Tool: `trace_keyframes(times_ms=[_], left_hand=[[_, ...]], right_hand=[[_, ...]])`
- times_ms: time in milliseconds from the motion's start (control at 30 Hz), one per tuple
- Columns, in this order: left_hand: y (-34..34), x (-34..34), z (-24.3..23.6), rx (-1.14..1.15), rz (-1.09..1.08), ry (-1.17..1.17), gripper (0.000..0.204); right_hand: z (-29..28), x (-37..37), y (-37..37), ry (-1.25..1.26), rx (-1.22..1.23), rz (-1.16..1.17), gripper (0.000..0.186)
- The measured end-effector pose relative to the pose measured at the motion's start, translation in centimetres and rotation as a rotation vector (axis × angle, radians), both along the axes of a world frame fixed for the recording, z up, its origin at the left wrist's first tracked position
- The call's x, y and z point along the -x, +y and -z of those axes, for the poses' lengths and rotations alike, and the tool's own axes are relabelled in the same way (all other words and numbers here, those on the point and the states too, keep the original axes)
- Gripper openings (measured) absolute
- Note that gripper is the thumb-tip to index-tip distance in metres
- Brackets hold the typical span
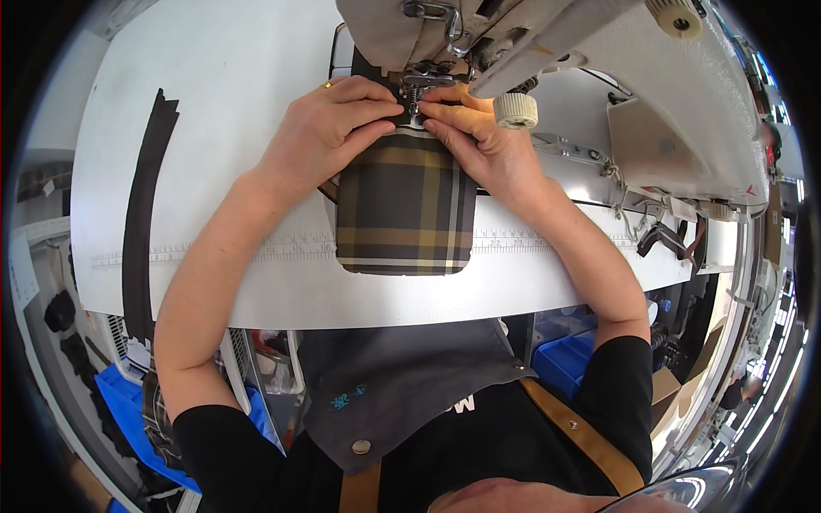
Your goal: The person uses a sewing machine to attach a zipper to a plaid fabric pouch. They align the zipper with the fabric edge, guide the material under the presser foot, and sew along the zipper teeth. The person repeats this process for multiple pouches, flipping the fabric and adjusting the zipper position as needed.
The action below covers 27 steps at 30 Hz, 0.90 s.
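A plaid fabric piece (pixel 406 201) in dark grey, tan and white, with rounded corners, lies flat at the sewing machine. Its far edge reaches the presser foot (pixel 415 107). My left hand (pixel 342 120) pinches that edge on the left of the foot, thumb and fingers pressed together. From the right, my right hand (pixel 487 141) grips the same edge, its fingertips close beside the foot. Dark material shows behind my left fingers, partly hidden by the hand and the machine. The needle tip cannot be made out.
The sewing machine head (pixel 556 43) overhangs the far right of the white table (pixel 214 291), which has a printed ruler. A long dark fabric strip (pixel 144 214) lies at left and hangs over the front edge. Thread snips (pixel 663 239) lie at right. Blue bins (pixel 564 363) stand below.
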<state>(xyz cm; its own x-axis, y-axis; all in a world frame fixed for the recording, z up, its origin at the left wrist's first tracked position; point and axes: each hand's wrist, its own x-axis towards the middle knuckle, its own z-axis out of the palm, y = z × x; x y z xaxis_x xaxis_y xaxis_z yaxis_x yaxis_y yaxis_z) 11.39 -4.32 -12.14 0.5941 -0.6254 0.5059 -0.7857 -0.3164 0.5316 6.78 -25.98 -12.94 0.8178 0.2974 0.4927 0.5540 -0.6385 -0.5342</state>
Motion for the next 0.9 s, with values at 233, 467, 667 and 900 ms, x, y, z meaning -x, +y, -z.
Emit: trace_keyframes(times_ms=[233,467,667,900], left_hand=[[0.0,-0.4,0.1,-0.032,0.018,-0.05,0.015],[-0.4,-0.3,-0.1,0.022,-0.033,0.003,0.015],[-1.0,-0.1,-0.6,0.144,-0.13,0.422,0.014],[-1.2,-0.5,-0.5,0.193,-0.061,0.513,0.013]], right_hand=[[-1.4,-0.2,1.3,-0.358,0.316,-0.036,0.018],[-0.2,-1.2,1.2,-0.368,0.285,-0.017,0.016],[-2.4,0.3,-0.5,0.053,0.087,-0.07,0.028],[-1.4,5.6,2.6,-0.301,0.331,-0.231,0.024]])
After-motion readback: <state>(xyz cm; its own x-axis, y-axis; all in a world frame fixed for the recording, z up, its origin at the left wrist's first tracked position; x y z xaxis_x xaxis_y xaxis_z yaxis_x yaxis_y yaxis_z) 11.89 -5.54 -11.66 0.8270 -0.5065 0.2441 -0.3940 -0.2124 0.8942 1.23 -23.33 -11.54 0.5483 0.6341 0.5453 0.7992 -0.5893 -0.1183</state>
